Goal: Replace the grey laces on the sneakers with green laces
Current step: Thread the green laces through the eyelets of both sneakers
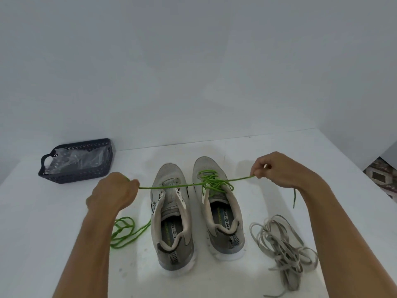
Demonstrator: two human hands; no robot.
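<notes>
Green lace point(171, 186) stretches taut over both sneakers, each end pinched in curled fingers of left hand point(111, 193) and right hand point(277, 168).

You have two grey sneakers point(197, 211) on a white table point(279, 151); the right one carries bright green laces point(211, 181). Right of them lie pale grey laces point(283, 248); far left, a dark navy perforated basket point(75, 162).

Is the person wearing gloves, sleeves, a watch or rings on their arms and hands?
No. Both forearms are bare as far as the picture shows: no sleeves in view. The left hand and the right hand wear no gloves, and no watch, bracelet or ring shows on either wrist or on the fingers that can be seen.
</notes>
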